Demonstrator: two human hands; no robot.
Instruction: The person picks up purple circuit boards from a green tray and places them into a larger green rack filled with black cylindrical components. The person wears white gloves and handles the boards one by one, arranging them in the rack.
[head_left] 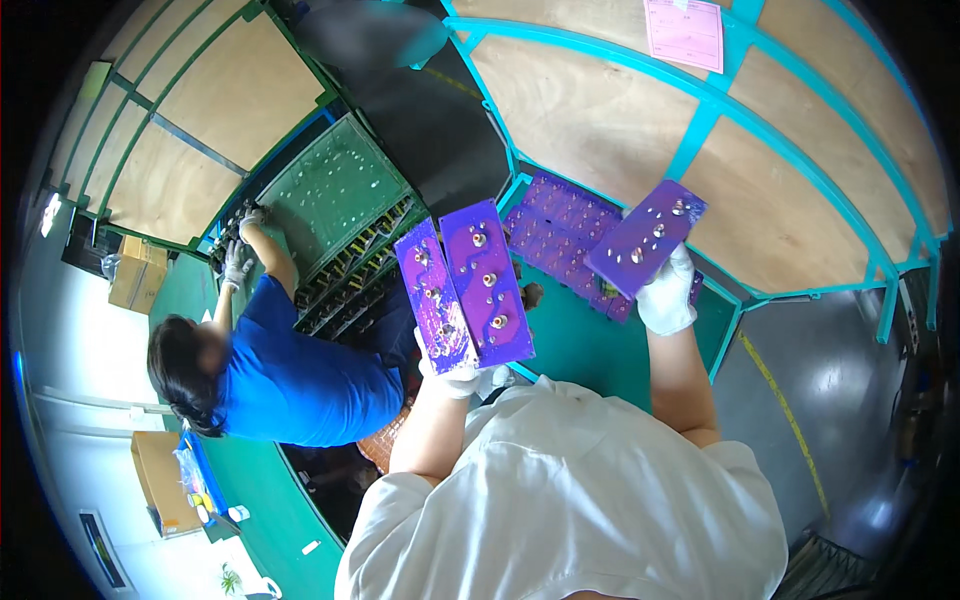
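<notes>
My left hand (456, 380), in a white glove, grips the lower end of two purple boards with metal studs. The narrower-looking board (436, 300) overlaps the edge of the wider one (487, 285), and its lower part looks scuffed white. In my right hand (667, 302), also gloved, is a third purple board (648, 238), tilted and held by its near edge. It has a row of metal studs and bright glints on its face. My fingers are partly hidden by the boards. Past the right-hand board lie several more studded purple boards (548, 222) in rows on a green surface.
Turquoise-framed wooden panels (600, 95) stand beyond the boards. At left a person in a blue shirt (300, 365) works with gloved hands (237, 262) by a green rack (335, 185). Cardboard boxes (165, 480) stand on the left. A yellow floor line (780, 405) runs at right.
</notes>
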